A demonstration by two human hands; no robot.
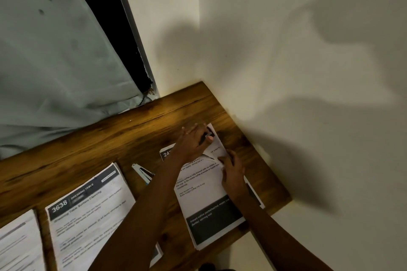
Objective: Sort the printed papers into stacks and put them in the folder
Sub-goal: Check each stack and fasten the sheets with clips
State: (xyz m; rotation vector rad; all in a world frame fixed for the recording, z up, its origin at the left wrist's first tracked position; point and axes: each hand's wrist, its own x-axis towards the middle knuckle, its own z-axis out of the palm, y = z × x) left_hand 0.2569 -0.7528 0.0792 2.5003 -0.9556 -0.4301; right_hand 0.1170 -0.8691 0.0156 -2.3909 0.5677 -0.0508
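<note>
Three stacks of printed papers lie on the wooden table [123, 138]. The right stack [204, 200] carries a dark band near its bottom edge. My left hand [192, 139] reaches across to this stack's far corner and grips a small black object [206, 135], perhaps a clip, between thumb and fingers. Just below it, my right hand [233, 171] pinches the lifted, creased right edge of the top sheets. The middle stack [88, 215] is headed "3638". A left stack [17, 244] is cut off by the frame. No folder is in view.
A small white and blue stapler-like tool [142, 172] lies between the middle and right stacks. The table sits in a corner, with a cream wall [286, 50] on its right and far side. A grey-green curtain [55, 50] hangs at the back left.
</note>
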